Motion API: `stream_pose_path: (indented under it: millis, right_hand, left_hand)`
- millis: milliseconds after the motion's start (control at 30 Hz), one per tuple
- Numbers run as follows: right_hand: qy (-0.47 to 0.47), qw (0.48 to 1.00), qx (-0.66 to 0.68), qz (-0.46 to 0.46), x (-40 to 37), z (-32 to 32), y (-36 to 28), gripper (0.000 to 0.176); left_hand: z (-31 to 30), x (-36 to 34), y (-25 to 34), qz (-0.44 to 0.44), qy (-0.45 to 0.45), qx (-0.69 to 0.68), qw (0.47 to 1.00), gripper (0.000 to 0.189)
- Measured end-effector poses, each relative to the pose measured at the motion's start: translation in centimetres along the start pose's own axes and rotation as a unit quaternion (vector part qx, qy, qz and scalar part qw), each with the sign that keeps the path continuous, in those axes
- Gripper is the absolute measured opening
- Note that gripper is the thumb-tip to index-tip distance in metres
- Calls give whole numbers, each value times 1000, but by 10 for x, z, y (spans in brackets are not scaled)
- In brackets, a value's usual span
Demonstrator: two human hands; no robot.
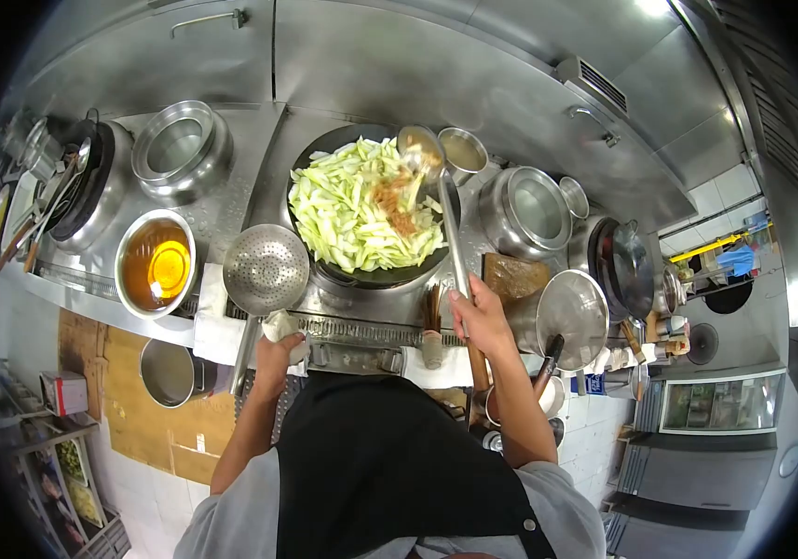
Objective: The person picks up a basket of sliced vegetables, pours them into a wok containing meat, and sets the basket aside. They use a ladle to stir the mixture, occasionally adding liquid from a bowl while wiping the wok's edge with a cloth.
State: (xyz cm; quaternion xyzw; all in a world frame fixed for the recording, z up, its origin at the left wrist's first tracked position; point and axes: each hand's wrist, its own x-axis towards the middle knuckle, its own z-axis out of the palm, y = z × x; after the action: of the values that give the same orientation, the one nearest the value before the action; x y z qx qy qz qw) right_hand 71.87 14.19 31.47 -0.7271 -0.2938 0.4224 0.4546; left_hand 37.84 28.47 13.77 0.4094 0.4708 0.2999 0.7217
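The right hand point(484, 317) was closed round a long steel ladle point(454, 235), the left hand point(276, 361) round crumpled white cloth point(281, 326); beyond them, hasty stirring risked spilling pale-green strips point(347, 210) from the round black wok point(375, 278).

Single head-worn view, facing forward and steeply down, close above wok point(329, 142).

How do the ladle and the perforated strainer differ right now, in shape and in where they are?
The ladle has a smaller bowl with no holes showing; the strainer has a wider bowl dotted with holes.
The ladle is in the right hand, its bowl over the cut vegetables; the strainer's bowl is at the near left edge of the wok, away from the right hand.
Both look metallic, with round bowls and long handles.
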Motion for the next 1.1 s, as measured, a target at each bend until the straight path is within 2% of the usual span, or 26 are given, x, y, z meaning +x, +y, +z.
stream_pose_path:
  millis: [33, 100, 133, 167, 233, 267, 300, 367, 400, 433, 500, 533, 600, 667, 700, 733, 800, 833, 867, 900, 933, 967, 1033, 1067, 1100]
  right_hand:
    - [0, 1000, 1, 3, -7, 1, -3, 38]
    - [47, 997, -26, -49, -23, 6, -3, 63]
    - [61, 995, -54, -57, -23, 3, 22, 77]
    - [60, 995, -52, -55, -28, 5, 31, 77]
    - [40, 993, -97, 49, -32, 11, 45, 76]
    - [28, 980, -196, -17, -11, 9, 87, 77]
    - [29, 981, -193, -16, 13, 10, 117, 77]
    - [23, 986, -163, -14, 59, 12, 144, 77]
    - [47, 962, -252, -93, 54, 13, 114, 76]
    - [46, 963, -248, -97, 47, 15, 83, 76]
    - [54, 989, -86, 106, 27, 12, 51, 76]
    - [95, 966, -225, -84, 54, -13, 115, 75]
    - [86, 961, -249, -89, 82, -46, 101, 74]
    - [77, 953, -275, -99, 124, -51, 68, 72]
    - [79, 969, -228, -50, 144, -44, 44, 66]
    - [80, 980, -180, -1, 153, -33, 31, 61]
    - [44, 988, -144, 30, 180, -3, 56, 55]
    - [28, 975, -222, 0, 166, 16, 55, 54]
    - [33, 959, -278, -53, 173, 28, 93, 54]
    - [16, 964, -255, -69, 153, 38, 96, 58]
    - [-10, 981, -192, 14, 103, 44, 44, 60]
    - [-9, 980, -196, 16, 90, 41, 52, 60]
    - [12, 949, -285, -132, 67, 27, 65, 62]
    - [15, 949, -286, -130, 51, 23, 58, 62]
    - [12, 967, -228, -112, 29, 19, 41, 64]
  left_hand:
    - [2, -2, 0, -12, 9, -7, 1000, 32]
    - [3, -4, -1, -26, 19, -10, 999, 32]
    - [3, -4, -4, -35, 22, -20, 999, 32]
    - [3, -4, -7, -43, 25, -31, 998, 32]
    - [2, -3, -17, -40, 24, -38, 998, 29]
    - [2, -2, -20, -36, 20, -45, 998, 27]
    - [0, -2, -21, -37, 20, -42, 998, 27]
    - [-2, 1, -19, -92, -54, -28, 994, 23]
    - [4, 0, -9, -86, -54, -25, 995, 23]
    - [13, -7, 6, -91, -33, -45, 994, 23]
    - [17, -16, 12, -105, -13, -59, 993, 23]
    - [16, -15, 11, -98, -7, -63, 993, 25]
    - [19, -7, 5, -86, 3, -69, 994, 28]
    - [31, 13, 2, -142, -36, -117, 982, 43]
    - [43, 22, 7, -138, -34, -119, 983, 43]
    - [59, 32, 15, -146, -38, -124, 981, 51]
    - [82, 62, 22, -164, -38, -104, 980, 63]
    - [93, 82, 22, -173, -34, -80, 981, 67]
    - [110, 85, 37, -168, 8, -94, 981, 53]
    - [114, 96, 37, -165, 7, -99, 981, 53]
    - [119, 109, 29, -137, 15, -68, 988, 41]
    - [122, 114, 23, -112, 22, -34, 993, 30]
    - [124, 110, 27, -109, 25, -46, 993, 25]
    - [126, 109, 25, -84, 46, -48, 994, 23]
    - [127, 107, 23, -61, 68, -51, 995, 22]
